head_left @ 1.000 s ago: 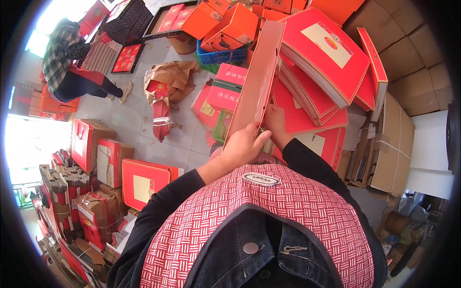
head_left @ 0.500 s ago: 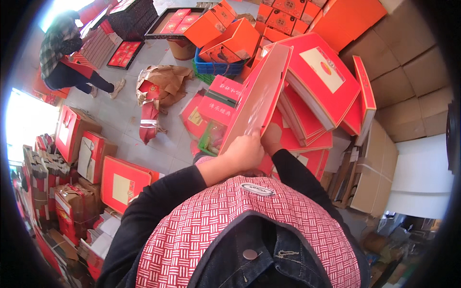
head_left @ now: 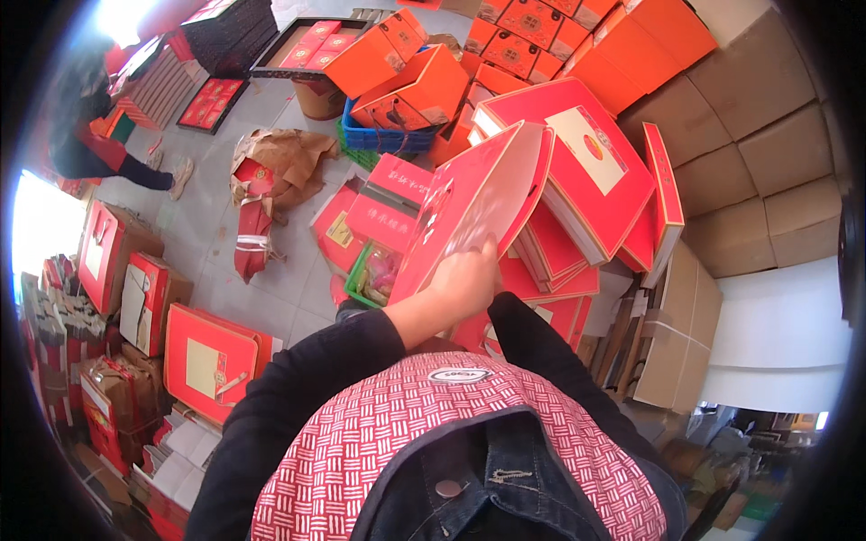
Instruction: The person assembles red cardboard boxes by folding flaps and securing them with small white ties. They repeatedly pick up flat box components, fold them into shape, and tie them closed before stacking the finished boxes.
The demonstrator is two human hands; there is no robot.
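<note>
Red is all over this room. At the far left, another person (head_left: 81,135) stands by low stacks, a bit blurry at the edge. Below them are red boxes (head_left: 101,245), and then a wide red box with a pale label (head_left: 203,361) on its front. Next, crumpled brown paper (head_left: 293,162) lies on the grey floor, with a red bundle (head_left: 253,242) tied in white just beside it. Further along, a green basket (head_left: 354,283) sits near the wearer, and a blue crate (head_left: 388,139) has orange boxes (head_left: 415,90) tipped on top. In the middle, right in front of the wearer's red and white apron (head_left: 442,397), a big thin red box (head_left: 451,221) stands tilted (I can see its pale inside). The left hand (head_left: 463,278) is at its near edge, fingers bent and close together, but I cannot tell if they are pinching it. The right hand is hidden, so I cannot tell how its fingers are; only the dark right sleeve (head_left: 534,332) shows. To the right, big red boxes (head_left: 600,153) are piled up askew, near tied flat cardboard (head_left: 677,338) and stacked brown cartons (head_left: 767,158).
</note>
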